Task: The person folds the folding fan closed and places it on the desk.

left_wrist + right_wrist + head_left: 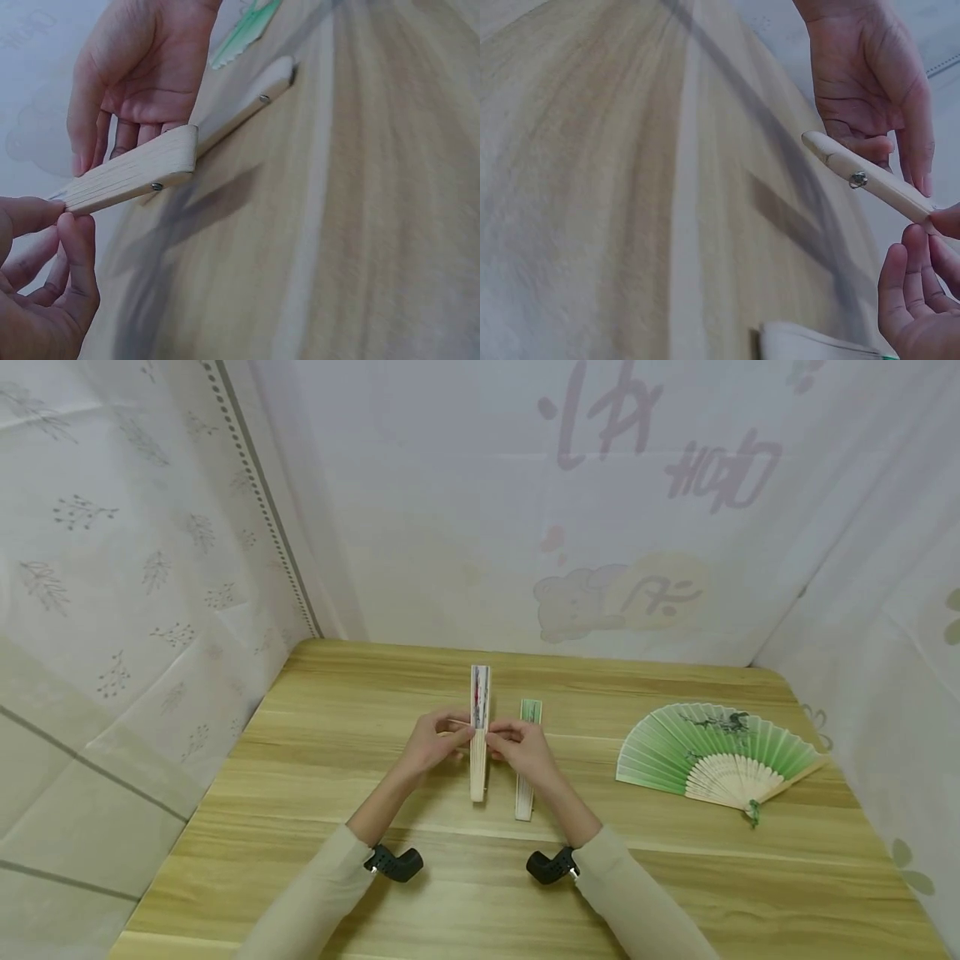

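Observation:
A folded hand fan [477, 764] with pale ribs and a white, red and grey printed leaf is held above the table between both hands. My left hand [437, 740] pinches its left edge near the middle, thumb against fingertips, as the left wrist view shows at the ribs [135, 169]. From the other side my right hand [525, 750] pinches the same fan, whose rivet end [859, 178] carries a small metal loop. Just to the right lies a second folded fan [525, 797] with a green leaf, partly covered by my right hand.
An open green fan [720, 743] with a green tassel [753, 812] lies on the right of the wooden table [300, 827]. Printed cloth [435, 527] hangs behind the table's far edge and along both sides.

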{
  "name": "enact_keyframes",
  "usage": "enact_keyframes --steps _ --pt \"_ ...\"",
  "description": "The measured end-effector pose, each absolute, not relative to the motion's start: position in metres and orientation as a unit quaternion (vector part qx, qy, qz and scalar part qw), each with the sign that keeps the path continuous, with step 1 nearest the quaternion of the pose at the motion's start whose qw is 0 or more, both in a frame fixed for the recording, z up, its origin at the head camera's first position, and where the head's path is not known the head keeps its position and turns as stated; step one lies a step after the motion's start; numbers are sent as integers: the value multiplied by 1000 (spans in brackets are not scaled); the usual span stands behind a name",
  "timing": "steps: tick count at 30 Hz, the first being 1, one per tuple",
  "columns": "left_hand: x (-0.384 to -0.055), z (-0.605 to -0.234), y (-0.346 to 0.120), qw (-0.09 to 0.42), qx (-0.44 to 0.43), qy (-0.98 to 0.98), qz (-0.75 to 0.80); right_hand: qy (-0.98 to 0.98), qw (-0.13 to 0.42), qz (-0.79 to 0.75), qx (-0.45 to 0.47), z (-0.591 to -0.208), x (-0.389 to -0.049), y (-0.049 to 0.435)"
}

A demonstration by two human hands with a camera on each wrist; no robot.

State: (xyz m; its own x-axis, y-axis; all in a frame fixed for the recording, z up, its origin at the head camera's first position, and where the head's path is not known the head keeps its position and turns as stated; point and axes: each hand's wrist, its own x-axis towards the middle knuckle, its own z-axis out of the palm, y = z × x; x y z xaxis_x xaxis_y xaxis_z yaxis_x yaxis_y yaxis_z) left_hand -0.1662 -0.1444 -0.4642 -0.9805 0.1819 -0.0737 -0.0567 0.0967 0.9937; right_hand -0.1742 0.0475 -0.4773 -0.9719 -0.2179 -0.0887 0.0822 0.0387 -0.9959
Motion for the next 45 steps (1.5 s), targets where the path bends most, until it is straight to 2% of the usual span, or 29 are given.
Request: enact_keyframes --steps 10,45 --pt "-155 -473 -156 88 2 735 673 722 115 -679 -67 -483 -171 33" --pt "-139 -484 -195 54 -12 795 604 706 169 -686 -49 -491 -164 -10"
